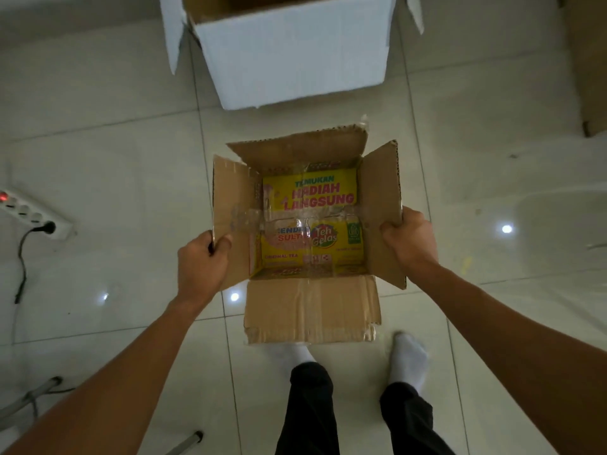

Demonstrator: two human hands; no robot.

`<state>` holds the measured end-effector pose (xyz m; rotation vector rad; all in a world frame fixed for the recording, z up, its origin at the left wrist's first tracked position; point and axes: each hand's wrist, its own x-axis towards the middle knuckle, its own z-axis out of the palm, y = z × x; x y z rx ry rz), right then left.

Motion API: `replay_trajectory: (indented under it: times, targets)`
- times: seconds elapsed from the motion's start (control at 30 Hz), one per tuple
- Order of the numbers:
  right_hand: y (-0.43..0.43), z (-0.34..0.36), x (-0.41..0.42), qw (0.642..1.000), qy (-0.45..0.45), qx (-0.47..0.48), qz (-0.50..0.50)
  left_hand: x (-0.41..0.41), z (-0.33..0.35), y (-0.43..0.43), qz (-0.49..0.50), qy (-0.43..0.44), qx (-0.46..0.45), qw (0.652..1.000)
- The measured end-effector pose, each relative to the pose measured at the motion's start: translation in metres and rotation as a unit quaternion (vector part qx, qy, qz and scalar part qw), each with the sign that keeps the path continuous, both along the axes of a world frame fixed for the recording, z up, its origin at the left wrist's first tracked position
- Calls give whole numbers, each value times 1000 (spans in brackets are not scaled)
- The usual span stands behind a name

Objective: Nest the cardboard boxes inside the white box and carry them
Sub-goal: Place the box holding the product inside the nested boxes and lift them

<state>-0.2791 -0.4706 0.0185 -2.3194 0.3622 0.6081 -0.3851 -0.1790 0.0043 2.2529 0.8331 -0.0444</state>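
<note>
While two hands (203,257) (410,241) grip one cardboard box (308,224), one white box (295,50) beyond.

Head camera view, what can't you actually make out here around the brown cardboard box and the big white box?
- Large white cardboard box: its top and inside are cut off by the upper frame edge.
- Brown cardboard box held by the left hand and right hand: its underside is hidden by the box itself.
- Small print on its yellow printed panel: blurred by glossy tape.
- Brown cardboard object at far right: cut off by the frame edge.
</note>
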Motion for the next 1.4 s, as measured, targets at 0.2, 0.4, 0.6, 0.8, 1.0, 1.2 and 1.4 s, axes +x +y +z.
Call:
replay_trajectory:
  times: [0.2,0.4,0.6,0.8,1.0,1.2,1.4]
  targets:
    - [2,74,41,997,-62,12,36,28,80,-19,58,-84,-7,995]
    - [0,155,97,993,-107,24,37,80,160,-20,75,-156,20,985]
    - [19,217,182,985,-163,29,44,157,217,8,91,-226,17,970]
    - [64,242,275,978,-206,23,13,253,242,52,67,-259,31,963]
    - [106,242,349,971,-237,40,10,334,239,84,56,-271,40,960]
    - [128,206,397,973,-222,55,21,382,207,95,53,-254,48,965]
    - [137,161,431,979,-195,55,32,412,169,104,56,-234,62,969]
